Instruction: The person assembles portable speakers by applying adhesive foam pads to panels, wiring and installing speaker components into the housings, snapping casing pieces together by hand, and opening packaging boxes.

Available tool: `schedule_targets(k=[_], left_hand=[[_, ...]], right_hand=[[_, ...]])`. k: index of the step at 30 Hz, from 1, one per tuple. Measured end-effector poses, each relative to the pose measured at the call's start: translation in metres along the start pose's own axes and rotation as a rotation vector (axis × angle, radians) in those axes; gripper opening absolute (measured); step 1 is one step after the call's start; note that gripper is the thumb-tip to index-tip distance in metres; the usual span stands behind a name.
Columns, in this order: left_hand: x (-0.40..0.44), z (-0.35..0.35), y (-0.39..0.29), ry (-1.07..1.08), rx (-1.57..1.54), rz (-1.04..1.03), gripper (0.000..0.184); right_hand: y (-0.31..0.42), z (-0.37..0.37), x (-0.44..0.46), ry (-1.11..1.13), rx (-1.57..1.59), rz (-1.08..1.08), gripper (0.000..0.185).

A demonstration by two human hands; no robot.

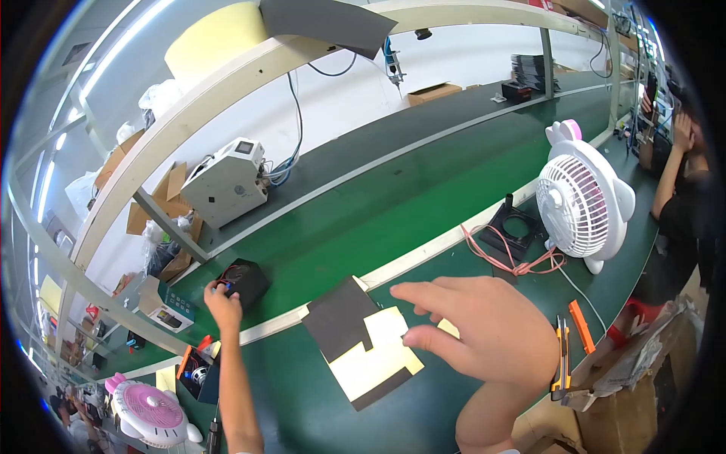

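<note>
My left hand [224,304] reaches out to a black open box [249,281] on the green surface past the white rail, its fingers closed on the box's near edge. Reddish wire shows inside the box. My right hand [484,325] hovers with thumb and fingers apart, holding nothing. Below and left of it lie black foam-like sheets [340,316] with pale yellow sheets [370,363], partly overlapping on the green table. The right hand partly hides a small yellow piece [448,328].
A white fan [578,200] stands at right beside a black frame [516,231] and pink cable [522,266]. A utility knife [560,359] and orange strip [581,327] lie near the right edge. A pink-white fan [151,412] is lower left. A person [684,174] is at far right.
</note>
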State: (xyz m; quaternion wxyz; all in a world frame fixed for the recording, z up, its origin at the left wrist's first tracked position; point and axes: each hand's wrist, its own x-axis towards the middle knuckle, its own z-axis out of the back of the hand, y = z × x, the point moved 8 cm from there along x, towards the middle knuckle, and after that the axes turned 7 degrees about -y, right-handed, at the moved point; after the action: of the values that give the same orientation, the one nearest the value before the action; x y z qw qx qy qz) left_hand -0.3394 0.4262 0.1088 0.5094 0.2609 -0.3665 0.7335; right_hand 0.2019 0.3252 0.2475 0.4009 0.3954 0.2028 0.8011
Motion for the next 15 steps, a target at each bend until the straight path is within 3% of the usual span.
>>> schedule_targets(k=[5, 7, 8, 12, 15], left_hand=[[-0.048, 0.14, -0.012, 0.015, -0.195, -0.114, 0.021], [-0.08, 0.184, -0.008, 0.181, -0.456, 0.127, 0.017], [-0.093, 0.217, -0.037, 0.103, -0.34, -0.249, 0.016], [-0.152, 0.258, -0.043, 0.343, -0.612, -0.058, 0.02], [-0.184, 0.268, -0.063, 0.513, -0.678, -0.048, 0.028]], right_hand=[[-0.003, 0.001, 0.004, 0.002, 0.041, -0.033, 0.041], [0.002, 0.001, 0.005, -0.008, 0.029, -0.022, 0.04], [0.005, -0.001, 0.006, 0.004, 0.025, -0.009, 0.039], [0.025, -0.017, 0.012, 0.078, 0.022, 0.06, 0.039], [0.047, -0.032, 0.011, 0.136, 0.007, 0.146, 0.041]])
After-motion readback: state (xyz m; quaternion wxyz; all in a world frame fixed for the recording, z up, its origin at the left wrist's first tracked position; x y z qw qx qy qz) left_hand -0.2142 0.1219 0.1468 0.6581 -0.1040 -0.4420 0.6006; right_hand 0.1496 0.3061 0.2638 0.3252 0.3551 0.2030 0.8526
